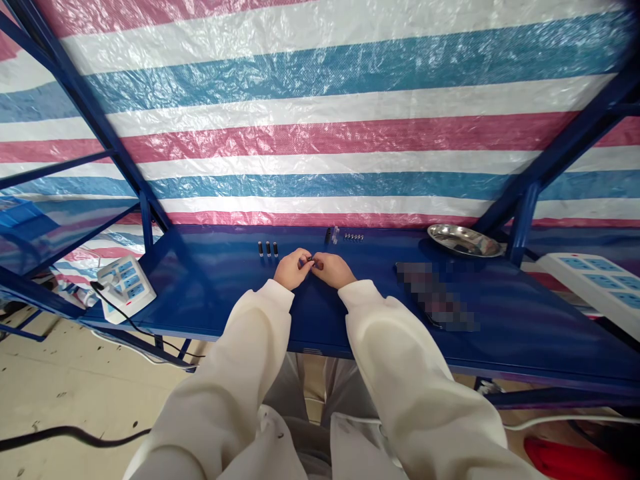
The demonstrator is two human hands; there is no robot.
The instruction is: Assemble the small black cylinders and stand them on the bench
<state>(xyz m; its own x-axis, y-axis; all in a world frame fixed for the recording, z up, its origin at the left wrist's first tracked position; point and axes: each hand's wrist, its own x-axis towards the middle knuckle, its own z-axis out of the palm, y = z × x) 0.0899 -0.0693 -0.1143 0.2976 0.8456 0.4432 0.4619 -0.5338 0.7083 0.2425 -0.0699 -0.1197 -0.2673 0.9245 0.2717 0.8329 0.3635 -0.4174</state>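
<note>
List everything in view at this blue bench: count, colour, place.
tarpaulin: one, striped pink, white and blue, hung behind the bench
bench: one, blue metal, across the middle
small cylinders: three, dark, upright in a row, behind the left hand
tiny parts: one short row, dark, at the back edge
dish: one, shiny steel, back right
left power strip: one, white with blue sockets, bench's left end
right power strip: one, white with blue sockets, far right
cable: one, black, on the floor, lower left
small dark part: one, pinched between both hands
left hand: one, white sleeve, bench centre
right hand: one, white sleeve, beside it
</note>
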